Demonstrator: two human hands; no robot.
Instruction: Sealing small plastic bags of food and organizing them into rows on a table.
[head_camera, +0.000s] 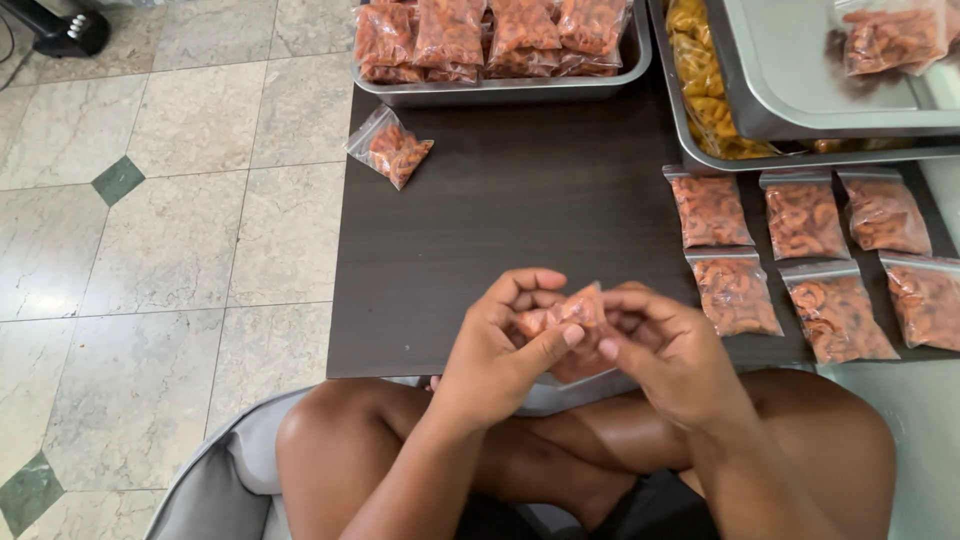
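Both hands meet over the near edge of the dark low table, gripping one small clear bag of orange-red snacks between them. The left hand has its fingers curled around the bag's left side, thumb pressed along its lower front; the right hand pinches the right side with bent fingers. Just right of the hands, six filled bags lie in two rows on the table. At the table's far edge sits a metal tray of packed bags, with one loose bag near the far left corner.
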